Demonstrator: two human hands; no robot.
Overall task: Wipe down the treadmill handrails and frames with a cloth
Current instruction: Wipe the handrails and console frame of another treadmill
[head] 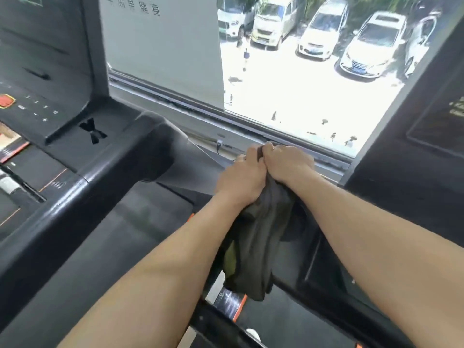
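Head view is showing the left hand point(241, 180) and right hand point(286, 165) pressing side by side, the fingers of both curling tightly around the top of a dark cloth point(258, 237). The cloth is hanging below the fingers, in front of a black treadmill frame point(324, 277). Left of the fingers, the console point(50, 79) is showing a red button point(6, 100). Beyond the fingers, frosted window glass point(163, 59) is bearing faint Chinese characters point(148, 9), too blurred to read

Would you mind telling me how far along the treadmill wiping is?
Done: nothing tells; the handrail shows no wipe marks. In hand: left hand and right hand both grip the bunched cloth, which hangs apart from it. Left: seemingly handrails and frames alike.
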